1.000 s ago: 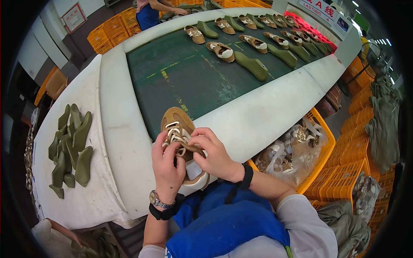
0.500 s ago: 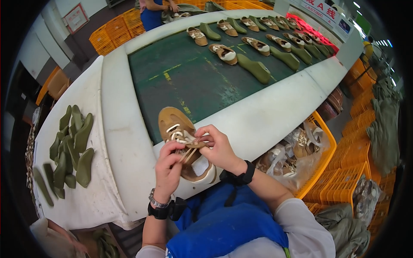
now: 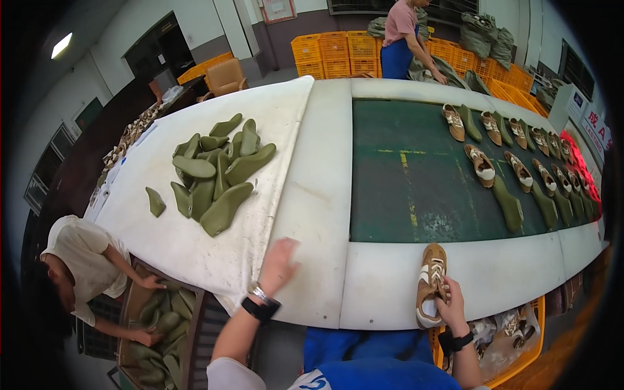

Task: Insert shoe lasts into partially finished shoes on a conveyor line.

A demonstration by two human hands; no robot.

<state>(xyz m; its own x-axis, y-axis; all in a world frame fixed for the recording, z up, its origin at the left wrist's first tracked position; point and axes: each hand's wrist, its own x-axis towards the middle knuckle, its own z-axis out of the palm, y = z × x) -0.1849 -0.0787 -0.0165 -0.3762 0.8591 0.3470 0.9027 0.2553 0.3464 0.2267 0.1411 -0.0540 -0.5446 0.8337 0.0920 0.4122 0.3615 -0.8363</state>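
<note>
My right hand grips a brown and white sneaker at its opening and tongue. The sneaker rests toe away on the white front border of the table, with light laces. My left hand is empty and in the air over the white table's left part, blurred by motion, with thumb and fingers apart. Beyond it, a pile of olive-green shoe lasts lies on a white cloth. Several sneakers and green lasts stand in rows on the green conveyor belt.
At my lower left a co-worker reaches into a box of green lasts. An orange crate with bagged shoes stands at my right below the table edge. Another person works at the far side near stacked orange crates.
The view has turned left. My left hand has let go of the laces and moved left, away from the sneaker. My right hand keeps the sneaker, now on the white border.
</note>
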